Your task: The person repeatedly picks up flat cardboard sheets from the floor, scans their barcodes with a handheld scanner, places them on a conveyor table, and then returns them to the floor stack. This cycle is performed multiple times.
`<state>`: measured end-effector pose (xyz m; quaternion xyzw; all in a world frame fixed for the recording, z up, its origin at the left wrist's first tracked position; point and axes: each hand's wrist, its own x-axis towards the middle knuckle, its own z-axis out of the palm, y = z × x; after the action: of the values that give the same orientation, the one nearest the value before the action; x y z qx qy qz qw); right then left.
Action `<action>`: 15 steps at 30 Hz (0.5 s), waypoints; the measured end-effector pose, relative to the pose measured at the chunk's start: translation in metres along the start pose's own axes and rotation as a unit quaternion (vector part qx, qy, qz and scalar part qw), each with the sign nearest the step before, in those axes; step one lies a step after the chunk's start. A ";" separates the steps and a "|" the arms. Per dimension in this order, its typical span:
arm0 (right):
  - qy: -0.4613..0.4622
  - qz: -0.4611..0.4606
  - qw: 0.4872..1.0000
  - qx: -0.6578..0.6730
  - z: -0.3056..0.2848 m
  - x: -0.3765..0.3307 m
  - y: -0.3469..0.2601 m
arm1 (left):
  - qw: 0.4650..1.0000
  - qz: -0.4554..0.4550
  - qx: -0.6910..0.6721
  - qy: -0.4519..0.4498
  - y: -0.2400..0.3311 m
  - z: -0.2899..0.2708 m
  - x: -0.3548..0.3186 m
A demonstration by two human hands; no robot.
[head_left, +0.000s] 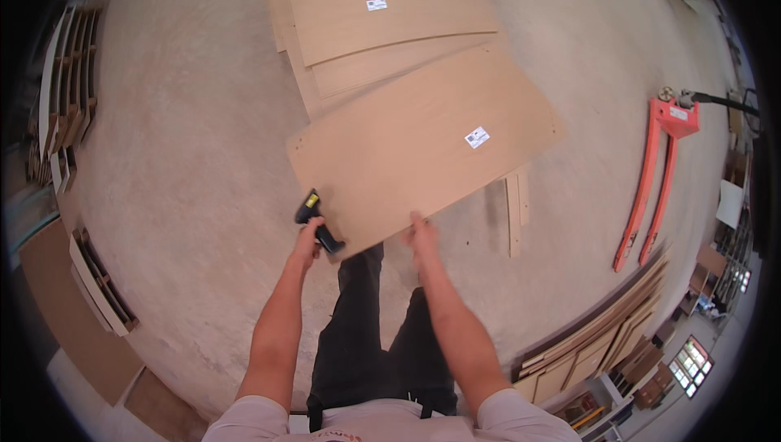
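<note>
My left hand (306,245) is closed round a black handheld barcode scanner (308,205) with a yellow patch, close to the left corner of a large brown flat board (382,169). At the board's near edge my right hand (421,236), slightly blurred, grips with the thumb on top; its other fingers are hidden below. The board lies at a slant over the other pieces, with small holes near its corners. A white printed label (477,137) is stuck on its right half. Whether my left hand also touches the board, I cannot tell.
Beyond are more brown panels (390,43), the top one bearing a white label (376,4). Narrow strips (514,210) stick out below the slanted board. A red pallet jack (643,186) stands on the right. Boards lean at lower right (598,336); stacked pallets (71,88) line the left.
</note>
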<state>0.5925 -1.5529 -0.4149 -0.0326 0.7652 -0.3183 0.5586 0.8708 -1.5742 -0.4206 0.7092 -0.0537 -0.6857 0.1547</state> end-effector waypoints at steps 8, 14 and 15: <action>0.035 -0.017 0.999 0.008 -0.051 0.111 -0.121 | 0.996 0.059 0.058 -0.014 0.085 -0.030 0.055; -0.008 -0.027 0.999 -0.026 -0.040 0.132 -0.168 | 0.998 0.062 0.000 0.010 0.105 -0.025 0.056; -0.015 -0.031 0.999 -0.028 -0.034 0.139 -0.179 | 0.997 0.066 -0.035 -0.004 0.106 -0.027 0.052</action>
<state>0.4558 -1.7357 -0.4314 -0.0768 0.7640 -0.3129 0.5590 0.9148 -1.6853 -0.4392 0.6953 -0.0771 -0.6783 0.2246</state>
